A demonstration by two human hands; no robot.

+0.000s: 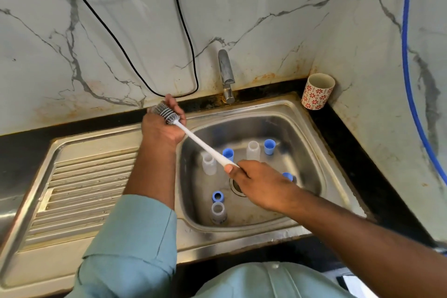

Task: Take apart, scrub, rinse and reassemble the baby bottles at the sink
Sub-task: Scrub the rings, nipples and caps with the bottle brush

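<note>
Holding the bottle brush at both ends, the person has it slanted over the sink: the right hand is wrapped round the tip of the white handle above the drain, while the left hand cups the grey bristle head over the sink's far left corner, fingers curled round it.

By the look of it the brush is light, with a thin handle that may flex under a hard push; gripping near the end gives reach, though a wet handle could slip. The bristle head looks soft and springy.

Standing open in the basin, three clear bottle bodies can be counted: one left of the drain, one beyond it, one nearer the person. They appear to be light plastic, easily tipped and probably slick when soapy, so taking each round the body would be safest. Four blue pieces show: a cap and another beyond the drain, a ring on the near side, and one half hidden behind the right hand. No teats are visible.
</note>
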